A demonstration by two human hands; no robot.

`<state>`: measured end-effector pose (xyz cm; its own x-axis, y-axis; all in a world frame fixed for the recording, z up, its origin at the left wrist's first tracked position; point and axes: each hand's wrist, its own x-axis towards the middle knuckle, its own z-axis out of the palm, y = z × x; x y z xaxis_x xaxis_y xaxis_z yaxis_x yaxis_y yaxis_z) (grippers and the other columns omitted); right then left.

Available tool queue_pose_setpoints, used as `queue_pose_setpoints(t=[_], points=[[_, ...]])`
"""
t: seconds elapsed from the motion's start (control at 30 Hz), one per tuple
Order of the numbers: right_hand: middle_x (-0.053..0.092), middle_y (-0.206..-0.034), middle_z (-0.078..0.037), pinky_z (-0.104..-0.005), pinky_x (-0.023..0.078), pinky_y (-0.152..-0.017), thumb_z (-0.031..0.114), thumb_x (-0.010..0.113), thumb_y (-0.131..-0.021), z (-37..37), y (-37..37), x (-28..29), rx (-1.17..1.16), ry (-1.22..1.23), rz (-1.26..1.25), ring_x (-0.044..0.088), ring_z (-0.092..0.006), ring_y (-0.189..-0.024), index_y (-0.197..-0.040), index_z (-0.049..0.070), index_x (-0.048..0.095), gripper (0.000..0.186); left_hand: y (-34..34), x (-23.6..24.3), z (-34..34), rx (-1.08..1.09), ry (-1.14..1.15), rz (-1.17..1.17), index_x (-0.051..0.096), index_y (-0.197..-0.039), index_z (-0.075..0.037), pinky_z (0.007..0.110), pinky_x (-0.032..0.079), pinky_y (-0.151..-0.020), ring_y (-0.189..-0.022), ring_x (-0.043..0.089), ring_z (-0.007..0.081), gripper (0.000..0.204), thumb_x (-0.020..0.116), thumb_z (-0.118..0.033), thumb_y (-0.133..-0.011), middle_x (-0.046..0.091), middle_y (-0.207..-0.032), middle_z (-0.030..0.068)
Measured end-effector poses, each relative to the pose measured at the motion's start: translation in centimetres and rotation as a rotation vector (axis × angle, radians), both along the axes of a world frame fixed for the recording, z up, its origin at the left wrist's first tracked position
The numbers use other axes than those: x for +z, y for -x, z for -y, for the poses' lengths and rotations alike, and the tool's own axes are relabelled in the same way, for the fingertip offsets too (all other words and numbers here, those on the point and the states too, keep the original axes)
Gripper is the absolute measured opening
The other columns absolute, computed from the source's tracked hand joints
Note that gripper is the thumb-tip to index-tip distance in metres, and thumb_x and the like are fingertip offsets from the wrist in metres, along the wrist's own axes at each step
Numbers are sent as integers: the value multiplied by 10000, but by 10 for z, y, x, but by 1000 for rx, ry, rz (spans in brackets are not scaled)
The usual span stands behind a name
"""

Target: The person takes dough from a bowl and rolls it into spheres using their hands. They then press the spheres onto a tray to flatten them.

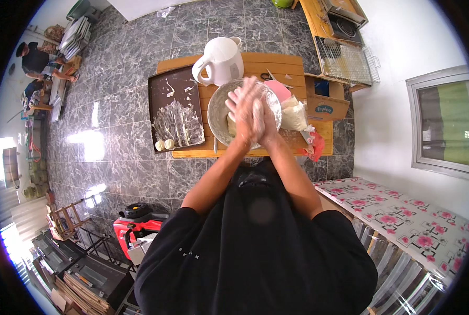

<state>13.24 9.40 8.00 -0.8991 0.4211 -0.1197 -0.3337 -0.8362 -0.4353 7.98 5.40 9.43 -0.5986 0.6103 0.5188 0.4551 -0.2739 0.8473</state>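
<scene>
Black-sleeved shoulders fill the lower frame, and both forearms run up from them to meet over the bowl [218, 113]. Going left to right on the wooden surface [276, 65]: a dark tray [163, 92] with streaks of flour and two small dough balls [165, 144] at its near corner, a white kettle [221, 60] behind, then the steel bowl, a pink lid [281, 90], a bag [296, 116] and a cardboard box [326, 107]. Left hand [243, 107] and right hand [261, 118] are pressed palm to palm directly above the bowl, floury, fingers [247, 86] stretched flat and pointing away from the body. Whether dough lies between the palms cannot be told. A pale lump [231, 125] lies in the bowl just below the left wrist, nearer that hand. Open room lies only at the near edge; tray and bag flank the bowl closely.
</scene>
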Motion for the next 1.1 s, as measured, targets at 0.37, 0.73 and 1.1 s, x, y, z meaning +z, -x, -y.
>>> queue_pose_setpoints(t=[0.37,0.73,1.1], points=[[376,-1480,-141,-399,303,-1121,543,236,-1005,4,-2,5,-185,16,235,392,-280,-1341,-1492,76,265,675,23,-7,2,69,98,-268,647,-1133,-9,455,298,-1097,-1287,462,334,340,407,-192,-977,567,-1298,191],[311,-1527,-126,-338,207,-1158,439,240,-1042,2,-4,19,-500,-781,429,293,-217,-1399,-1468,11,312,608,12,-38,2,-407,-377,1681,582,-957,-16,410,479,-956,-1072,587,265,357,400,-319,-1001,608,-1099,148],[397,-1463,-176,-369,282,-1134,402,298,-1033,3,6,-5,-133,226,140,396,-269,-1339,-1433,12,365,562,10,-8,11,80,52,-16,623,-1152,16,386,374,-1043,-1224,523,355,298,438,-107,-955,607,-1216,223]])
